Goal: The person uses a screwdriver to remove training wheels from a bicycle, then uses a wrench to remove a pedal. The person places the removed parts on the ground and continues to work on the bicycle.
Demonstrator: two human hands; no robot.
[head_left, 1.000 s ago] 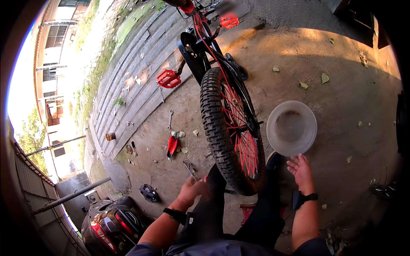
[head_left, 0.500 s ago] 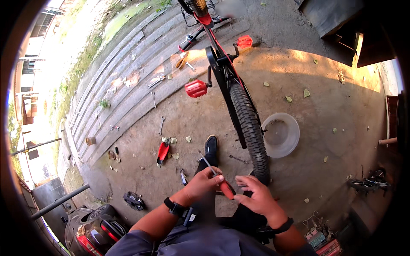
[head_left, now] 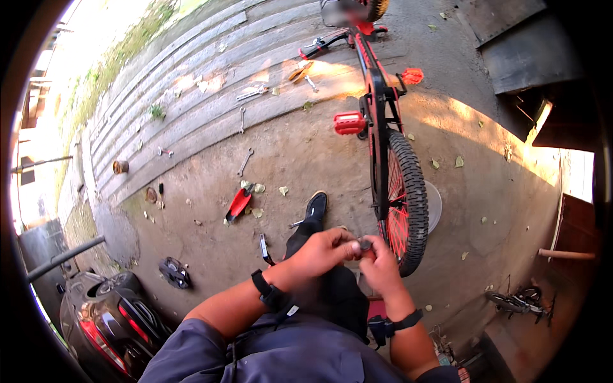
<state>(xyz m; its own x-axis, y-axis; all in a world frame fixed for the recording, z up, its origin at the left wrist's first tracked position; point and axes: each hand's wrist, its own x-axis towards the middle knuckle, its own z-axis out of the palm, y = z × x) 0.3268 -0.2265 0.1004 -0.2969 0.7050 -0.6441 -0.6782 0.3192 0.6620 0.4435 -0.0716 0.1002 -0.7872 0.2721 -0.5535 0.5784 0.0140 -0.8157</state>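
Observation:
My left hand [head_left: 329,253] and my right hand [head_left: 381,262] meet in front of my lap, fingers pinched together. Between the fingertips shows a small dark round end [head_left: 365,244]; the rest of it is hidden by the fingers, so its kind is unclear. Just beyond my right hand stands a bicycle's rear wheel [head_left: 418,210], with a knobbly black tyre and red spokes. The black and red bicycle frame [head_left: 379,147] runs away from me, with a red pedal [head_left: 350,122] on its left side.
Wrenches [head_left: 245,162] lie scattered on the ground and the plank strip. A red and black piece [head_left: 239,203] lies left of my shoe [head_left: 316,205]. A translucent basin [head_left: 434,207] is partly behind the wheel. A dark vehicle with red lights [head_left: 108,325] stands at lower left.
Half a second ago a red-handled screwdriver showed clearly between my hands; now my hands are closer together and its shaft and red handle are out of sight. The view has shifted, and the wheel now covers much of the basin.

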